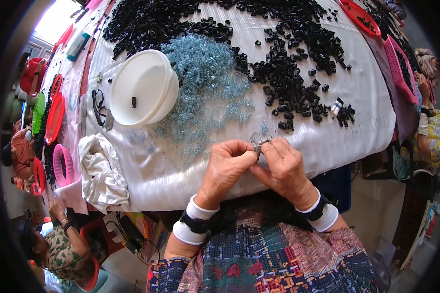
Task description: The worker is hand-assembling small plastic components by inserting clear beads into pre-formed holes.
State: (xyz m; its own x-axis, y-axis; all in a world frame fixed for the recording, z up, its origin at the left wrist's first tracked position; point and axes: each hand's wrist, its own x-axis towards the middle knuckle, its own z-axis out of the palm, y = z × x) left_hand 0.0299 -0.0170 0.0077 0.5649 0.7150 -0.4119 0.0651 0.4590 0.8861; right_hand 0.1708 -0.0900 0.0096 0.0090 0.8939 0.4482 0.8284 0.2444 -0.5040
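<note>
My left hand (229,165) and my right hand (284,165) meet at the table's near edge, thumbs and fingers pinched together. Between the fingertips is a small dark piece (257,148), mostly hidden, so I cannot make out its kind. Just beyond the fingers sit a few fine coil springs (264,129). A heap of bluish small springs (200,68) spreads farther out to the left. Small black plastic parts (283,73) lie in a large pile across the far side and down the right. A white plastic bowl (166,105) rests beside the springs with one black part inside.
Left of the bowl are a pair of glasses (99,108) and a crumpled white cloth (102,173). A small white-and-blue item (336,106) lies by the black parts at right. Red trays (55,117) and a pink basket (401,68) line neighbouring tables, where other people sit.
</note>
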